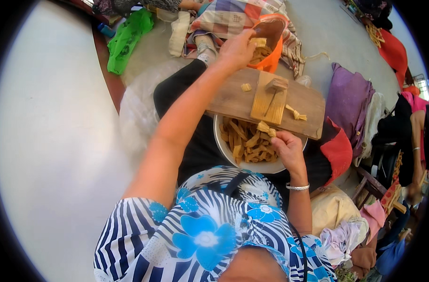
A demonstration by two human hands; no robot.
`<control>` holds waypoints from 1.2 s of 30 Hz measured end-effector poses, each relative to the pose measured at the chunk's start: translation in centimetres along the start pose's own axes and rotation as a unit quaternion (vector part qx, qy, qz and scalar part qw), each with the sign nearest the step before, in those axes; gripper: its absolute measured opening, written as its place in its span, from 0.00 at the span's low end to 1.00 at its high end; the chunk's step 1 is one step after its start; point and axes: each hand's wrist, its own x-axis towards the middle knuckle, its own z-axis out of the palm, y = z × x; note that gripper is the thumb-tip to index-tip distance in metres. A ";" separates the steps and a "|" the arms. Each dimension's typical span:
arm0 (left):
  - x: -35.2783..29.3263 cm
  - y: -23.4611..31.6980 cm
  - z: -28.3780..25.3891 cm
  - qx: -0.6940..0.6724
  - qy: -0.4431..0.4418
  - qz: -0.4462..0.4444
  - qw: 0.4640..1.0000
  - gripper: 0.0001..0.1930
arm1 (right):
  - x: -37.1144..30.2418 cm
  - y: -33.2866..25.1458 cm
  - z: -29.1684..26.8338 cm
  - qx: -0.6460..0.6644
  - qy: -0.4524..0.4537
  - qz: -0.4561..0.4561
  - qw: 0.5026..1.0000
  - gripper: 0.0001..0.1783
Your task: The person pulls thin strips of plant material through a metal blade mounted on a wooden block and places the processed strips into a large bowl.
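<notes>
A seated person's left hand (237, 49) reaches toward twelve o'clock, fingers pinching a pale yellow piece (258, 42) at the mouth of an orange bucket (272, 60). The right hand (287, 148) pinches another tan strip (266, 128) at the rim of a white bowl (266, 167) heaped with similar strips, just below a wooden board (233, 101) bearing a small cutter block (275, 85). A clean drop likely means releasing the piece well inside the bucket. The strips look dry, ribbed and straw-coloured.
</notes>
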 end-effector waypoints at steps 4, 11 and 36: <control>-2.1 2.5 -0.1 0.150 0.088 0.208 0.963 0.10 | -1.0 -0.3 0.6 -0.057 0.028 -0.048 0.997 0.11; -17.7 9.3 -0.8 -0.079 -0.234 0.099 0.964 0.11 | -3.9 -2.5 1.0 0.063 -0.027 -0.032 0.997 0.04; -21.3 -0.1 6.2 0.238 -0.618 -0.049 0.747 0.14 | -1.9 0.4 -1.2 -0.230 0.073 -0.119 0.963 0.12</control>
